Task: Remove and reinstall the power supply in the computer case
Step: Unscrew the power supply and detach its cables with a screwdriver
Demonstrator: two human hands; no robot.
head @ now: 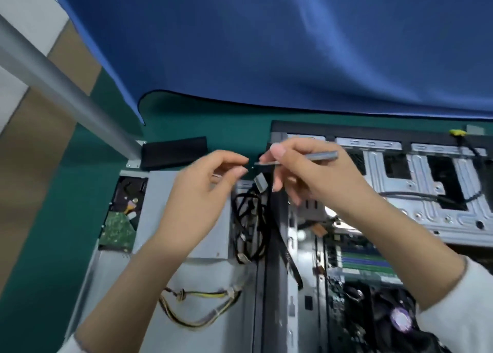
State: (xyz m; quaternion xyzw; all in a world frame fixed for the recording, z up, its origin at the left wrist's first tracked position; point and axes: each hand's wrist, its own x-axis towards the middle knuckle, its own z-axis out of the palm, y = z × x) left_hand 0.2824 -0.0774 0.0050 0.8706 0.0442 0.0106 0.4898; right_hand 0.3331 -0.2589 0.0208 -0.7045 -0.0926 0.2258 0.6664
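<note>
The open computer case [277, 286] lies on its side on a green mat. A grey metal power supply box [160, 206] sits at its left, with yellow and black wires [197, 299] below it. My right hand [301, 174] grips a slim grey screwdriver [320, 156], its tip pointing left. My left hand [205, 184] is raised right by that tip, thumb and forefinger pinched together near it; any screw between them is too small to see. A bundle of black cables [248, 219] hangs below both hands.
A motherboard with a fan [400, 320] fills the case's lower right. The removed metal side panel [416, 192] lies at the right. A hard drive with a green board [120, 219] sits at the left. A black block [174, 151] and blue cloth [266, 46] lie behind.
</note>
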